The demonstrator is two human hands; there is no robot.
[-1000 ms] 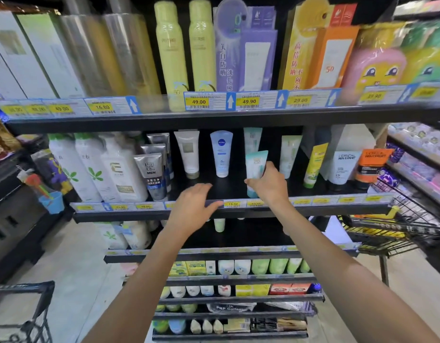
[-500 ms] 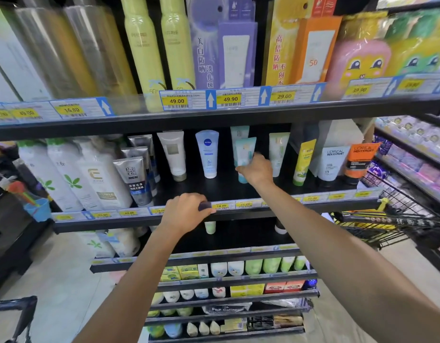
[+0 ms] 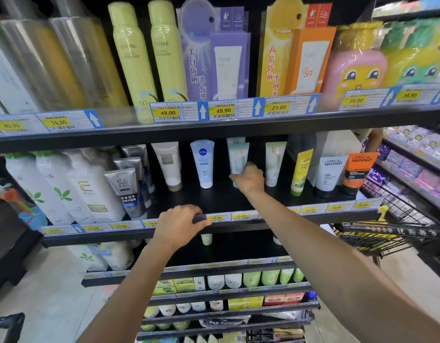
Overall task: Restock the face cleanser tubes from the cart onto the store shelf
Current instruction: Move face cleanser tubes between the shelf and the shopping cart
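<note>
A pale teal face cleanser tube (image 3: pixel 239 157) stands cap-down deep on the middle black shelf (image 3: pixel 214 199), in front of another like it. My right hand (image 3: pixel 249 179) grips its lower part, fingers curled round it. My left hand (image 3: pixel 180 225) grips the shelf's front rail by the price labels. To the tube's left stand a white-blue Nivea tube (image 3: pixel 202 164) and a white tube (image 3: pixel 168 165); a white-green tube (image 3: pixel 274 163) is on its right. The wire cart (image 3: pixel 397 219) sits at the right, its contents not visible.
Grey men's tubes (image 3: pixel 126 191) and white pump bottles (image 3: pixel 65 189) fill the shelf's left; yellow, white and orange tubes (image 3: pixel 332 174) its right. Above is a shelf of sunscreen sprays and boxes (image 3: pixel 214 58). Lower shelves hold small tubes. A second cart's corner (image 3: pixel 6 325) shows at bottom left.
My right hand has carried the teal tube from the shelf's front edge back towards the rear row. My left hand has settled on the front rail and curled round it.
</note>
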